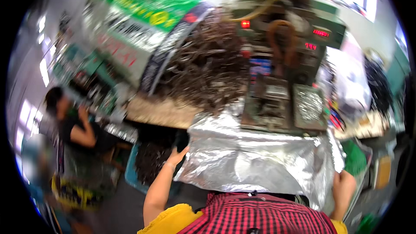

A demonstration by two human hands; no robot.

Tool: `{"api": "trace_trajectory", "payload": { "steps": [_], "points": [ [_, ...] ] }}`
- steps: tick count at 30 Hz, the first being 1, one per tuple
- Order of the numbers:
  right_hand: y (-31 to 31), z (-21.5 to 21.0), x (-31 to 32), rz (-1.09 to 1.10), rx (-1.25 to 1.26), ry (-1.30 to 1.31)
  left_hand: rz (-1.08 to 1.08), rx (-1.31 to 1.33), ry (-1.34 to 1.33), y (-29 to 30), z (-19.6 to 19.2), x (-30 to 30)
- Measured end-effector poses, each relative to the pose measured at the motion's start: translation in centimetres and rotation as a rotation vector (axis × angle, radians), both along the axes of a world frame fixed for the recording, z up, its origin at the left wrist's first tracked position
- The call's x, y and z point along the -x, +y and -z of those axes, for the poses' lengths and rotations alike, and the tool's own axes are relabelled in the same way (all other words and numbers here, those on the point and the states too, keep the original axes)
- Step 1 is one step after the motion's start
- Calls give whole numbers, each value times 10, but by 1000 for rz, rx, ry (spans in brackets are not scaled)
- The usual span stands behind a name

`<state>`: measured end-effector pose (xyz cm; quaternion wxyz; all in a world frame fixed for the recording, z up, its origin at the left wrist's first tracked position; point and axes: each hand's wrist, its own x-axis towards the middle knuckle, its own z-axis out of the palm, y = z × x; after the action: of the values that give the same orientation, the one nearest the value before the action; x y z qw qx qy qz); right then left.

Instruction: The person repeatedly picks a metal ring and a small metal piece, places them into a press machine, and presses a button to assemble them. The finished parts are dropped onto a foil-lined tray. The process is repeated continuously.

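A wide, crinkled silver foil sheet [255, 160] spreads in front of me, from the base of the machine to my checked apron. Its left edge is in my left hand [175, 157], the thumb up against it and the other fingers mostly hidden. At the sheet's lower right corner my right hand [345, 185] is closed in a fist around the foil. The far part of the sheet lies against the bench under a green-grey press machine [277, 99]. Left of the machine, many thin dark brown strips [208, 65] spill from a large green and white sack [130, 26].
A metal tray of small shiny pieces [308, 106] sits at the machine's right. Below the wooden bench edge [164, 112] stands a blue bin [132, 169] with dark pieces. Another person [76, 121] sits at the left. Clear plastic bags [346, 78] fill the right side.
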<state>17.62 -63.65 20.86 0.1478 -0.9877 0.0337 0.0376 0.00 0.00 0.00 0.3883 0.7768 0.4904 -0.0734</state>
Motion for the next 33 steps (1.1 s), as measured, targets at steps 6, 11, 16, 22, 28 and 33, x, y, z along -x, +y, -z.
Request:
{"api": "trace_trajectory", "payload": {
  "steps": [6, 11, 16, 22, 28, 33],
  "points": [
    [8, 45, 43, -114, -183, -384, 363, 432, -14, -78, -28, -55],
    [-8, 103, 28, -112, 70, -169, 532, 214, 164, -106, -82, -46],
    [-87, 310, 23, -312, 170, 253, 453, 40, 388, -72, -9, -32],
    [3, -7, -5, -629, -267, 880, 528, -442, -259, -90, -233, -99],
    [86, -7, -57, -339, -616, 161, 553, 84, -1031, -169, -237, -290],
    [112, 25, -62, -346, -750, 79, 793, -378, -712, -187, -187, -353]
  ]
}}
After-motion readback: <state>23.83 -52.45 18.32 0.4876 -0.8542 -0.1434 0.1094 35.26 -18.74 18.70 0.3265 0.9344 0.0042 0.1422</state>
